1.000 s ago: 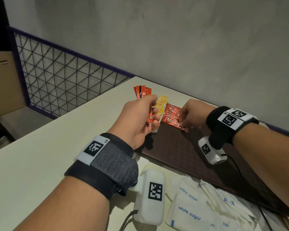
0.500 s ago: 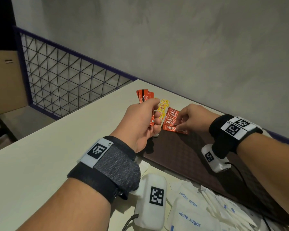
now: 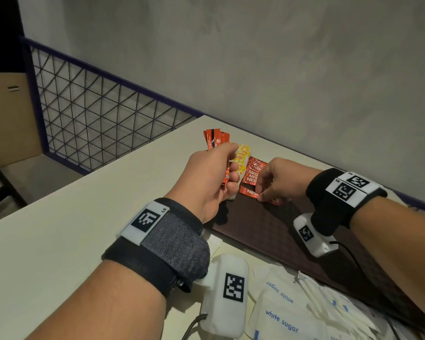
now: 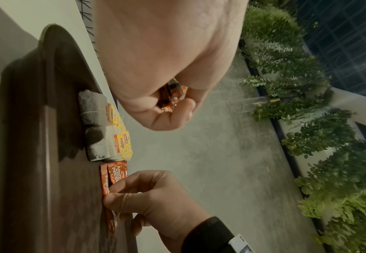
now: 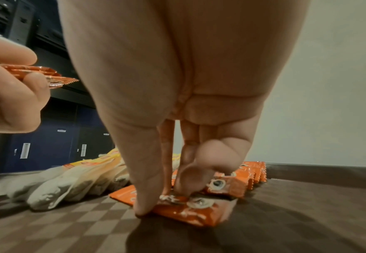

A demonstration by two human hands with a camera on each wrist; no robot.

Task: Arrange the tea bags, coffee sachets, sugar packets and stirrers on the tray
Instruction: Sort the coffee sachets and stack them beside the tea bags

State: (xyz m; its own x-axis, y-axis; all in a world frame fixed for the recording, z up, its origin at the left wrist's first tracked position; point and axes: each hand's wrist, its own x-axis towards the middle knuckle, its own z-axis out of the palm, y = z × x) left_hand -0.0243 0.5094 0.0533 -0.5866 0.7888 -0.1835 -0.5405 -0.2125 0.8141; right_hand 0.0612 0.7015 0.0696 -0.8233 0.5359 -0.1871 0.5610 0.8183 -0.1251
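My left hand (image 3: 227, 176) hovers over the tray's far left corner and grips a bunch of red coffee sachets (image 3: 215, 139) upright. On the dark brown tray (image 3: 263, 231), my right hand (image 3: 264, 195) pinches one red coffee sachet (image 3: 248, 191) that lies flat just in front of a row of coffee sachets (image 3: 253, 171). In the right wrist view the thumb and fingertips (image 5: 147, 205) press on that sachet (image 5: 190, 212). Tea bags (image 3: 243, 157) with yellow tags lie left of the row; the left wrist view shows these tea bags (image 4: 110, 137) too.
White sugar packets (image 3: 282, 312) lie in a loose heap on the cream table (image 3: 59, 241), near me and in front of the tray. A grey wall runs close behind the tray. A wire-mesh railing (image 3: 96, 123) borders the table's far left edge.
My right hand has moved a little toward me, and one coffee sachet now lies flat in front of the row. The left hand keeps its bunch in place.
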